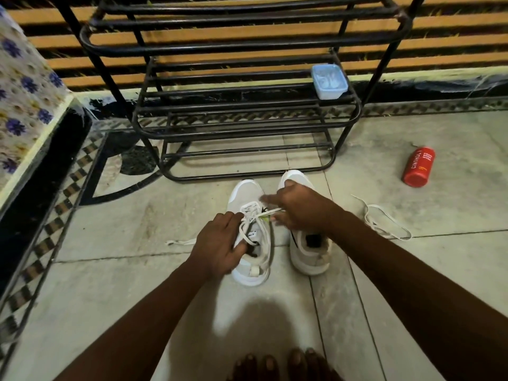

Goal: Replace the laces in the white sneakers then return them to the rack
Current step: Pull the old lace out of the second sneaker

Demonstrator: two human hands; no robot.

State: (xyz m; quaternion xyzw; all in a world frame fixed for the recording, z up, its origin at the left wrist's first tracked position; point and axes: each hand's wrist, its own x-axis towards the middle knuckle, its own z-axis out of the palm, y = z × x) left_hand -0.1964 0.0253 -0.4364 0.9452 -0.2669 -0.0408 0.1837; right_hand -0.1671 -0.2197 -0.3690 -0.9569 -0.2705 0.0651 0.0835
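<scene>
Your left hand [220, 240] grips the collar of the white mesh sneaker [246, 193] on the floor; your blurry right hand [299, 207] pinches its flat white lace [247, 208]. That hand half-covers the second white sneaker [308, 257] beside it, both just before the black tube-metal rack [233, 119]. Off right lie a spare white lace [384, 221] and a red plastic bottle [417, 166].

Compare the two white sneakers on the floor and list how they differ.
The left sneaker has a lace partly threaded; the right sneaker shows none. The right sneaker stands slightly nearer the rack than the left sneaker. Both are white, upright, toes toward the rack.
</scene>
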